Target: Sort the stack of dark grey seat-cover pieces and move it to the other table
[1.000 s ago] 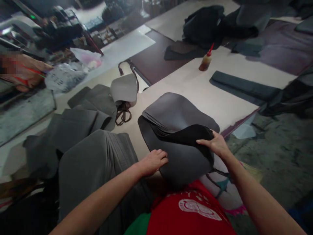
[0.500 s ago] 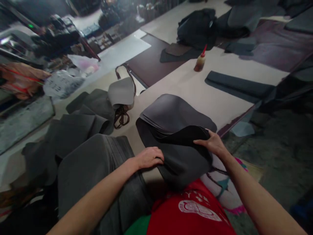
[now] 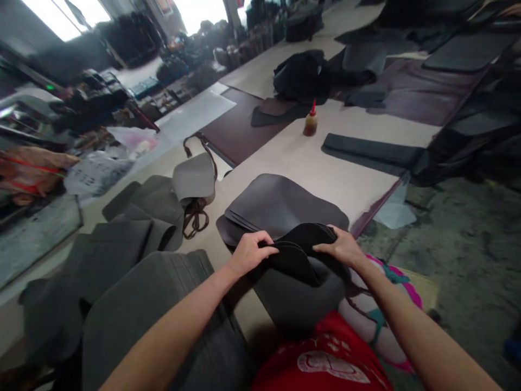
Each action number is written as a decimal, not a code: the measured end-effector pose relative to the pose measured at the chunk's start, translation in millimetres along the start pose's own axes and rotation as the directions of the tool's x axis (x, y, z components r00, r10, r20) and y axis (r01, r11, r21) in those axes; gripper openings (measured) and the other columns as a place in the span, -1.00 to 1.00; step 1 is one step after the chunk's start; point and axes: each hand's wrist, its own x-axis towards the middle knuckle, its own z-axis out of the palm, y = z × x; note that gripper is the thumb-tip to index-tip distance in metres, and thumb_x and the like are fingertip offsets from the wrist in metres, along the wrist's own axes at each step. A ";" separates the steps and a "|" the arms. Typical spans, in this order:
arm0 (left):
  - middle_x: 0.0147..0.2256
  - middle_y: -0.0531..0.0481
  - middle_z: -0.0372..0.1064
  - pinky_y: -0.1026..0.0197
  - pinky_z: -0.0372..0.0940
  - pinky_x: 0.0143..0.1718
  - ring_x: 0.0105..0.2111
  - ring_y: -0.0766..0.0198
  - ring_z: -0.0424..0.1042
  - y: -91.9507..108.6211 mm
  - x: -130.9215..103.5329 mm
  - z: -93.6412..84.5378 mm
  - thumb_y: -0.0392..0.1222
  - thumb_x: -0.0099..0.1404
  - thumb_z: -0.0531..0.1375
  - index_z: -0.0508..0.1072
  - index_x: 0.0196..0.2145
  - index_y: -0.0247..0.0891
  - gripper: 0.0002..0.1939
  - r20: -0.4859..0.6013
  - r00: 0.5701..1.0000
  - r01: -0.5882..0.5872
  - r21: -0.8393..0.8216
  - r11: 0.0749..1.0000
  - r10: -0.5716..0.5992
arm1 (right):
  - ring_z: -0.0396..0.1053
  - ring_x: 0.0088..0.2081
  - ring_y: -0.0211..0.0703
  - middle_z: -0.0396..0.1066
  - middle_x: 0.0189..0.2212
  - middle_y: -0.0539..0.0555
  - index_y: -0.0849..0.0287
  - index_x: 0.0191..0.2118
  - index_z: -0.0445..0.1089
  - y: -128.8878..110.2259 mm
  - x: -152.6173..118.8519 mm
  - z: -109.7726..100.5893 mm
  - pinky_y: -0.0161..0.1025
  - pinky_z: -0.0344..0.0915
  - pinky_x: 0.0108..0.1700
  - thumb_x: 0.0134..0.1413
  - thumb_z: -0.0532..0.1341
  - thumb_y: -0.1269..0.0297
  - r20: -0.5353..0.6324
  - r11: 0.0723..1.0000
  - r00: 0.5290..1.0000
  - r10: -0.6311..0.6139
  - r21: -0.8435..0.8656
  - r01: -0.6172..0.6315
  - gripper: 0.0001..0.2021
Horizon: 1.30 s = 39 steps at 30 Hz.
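A stack of thin dark grey sheets, leather-like with rounded corners (image 3: 280,201), lies on the pale table in front of me. My left hand (image 3: 250,252) pinches the curled-up edge of a dark sheet (image 3: 291,260) between thumb and fingers. Opposite it, my right hand (image 3: 340,247) grips the lifted right edge of the sheets, thumb on the near side. Between both hands the raised edges bow upward and show their black underside. The nearest sheet surface slopes down toward my red shirt (image 3: 321,353). How many sheets each hand holds, I cannot tell.
To the left stands a thick stack of grey sheets (image 3: 134,309), with loose grey pieces (image 3: 118,239) behind it. A grey flap with a brown strap (image 3: 195,176) lies farther back. Beyond my stack are a red-tipped bottle (image 3: 310,125) and a folded dark strip (image 3: 366,155).
My left hand has moved up and right from the near sheet's left edge and now lifts a sheet edge. My right hand keeps its hold. The view has tilted upward.
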 end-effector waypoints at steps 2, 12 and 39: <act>-0.53 0.14 0.40 0.34 0.23 -0.43 -0.51 0.37 0.39 2.0 5.7 1.3 -0.17 0.10 0.36 0.46 -0.47 -0.28 -0.82 -0.031 0.999 -0.027 0.067 0.997 0.029 | 0.48 -0.33 -0.09 0.53 -0.39 -0.06 0.11 -0.21 0.41 1.3 1.4 -0.1 -0.24 0.43 -0.33 -0.28 0.44 0.13 0.004 1.000 1.000 -0.006 0.012 0.006 -0.57; -0.28 0.05 0.43 0.28 0.33 -0.24 -0.29 0.30 0.42 16.7 15.8 8.9 -0.25 0.17 0.33 0.45 -0.05 -0.18 -0.63 -0.026 0.956 -0.289 0.068 0.955 0.291 | 0.49 -0.32 -0.06 0.52 -0.40 -0.06 0.10 -0.22 0.41 2.6 3.8 -0.1 -0.20 0.42 -0.29 -0.27 0.42 0.12 -0.007 0.999 0.999 -0.032 -0.023 0.032 -0.59; -0.06 -0.08 0.11 0.12 0.37 -0.04 -0.10 0.21 0.30 -4.5 10.9 21.7 -0.35 0.18 0.31 0.41 -0.04 -0.13 -0.61 -0.012 0.876 -0.469 0.208 0.859 0.481 | 0.47 -0.29 -0.08 0.52 -0.36 -0.05 0.10 -0.18 0.40 -5.6 -0.8 -0.4 -0.24 0.38 -0.27 -0.26 0.43 0.14 -0.015 1.000 1.000 0.004 -0.005 -0.004 -0.56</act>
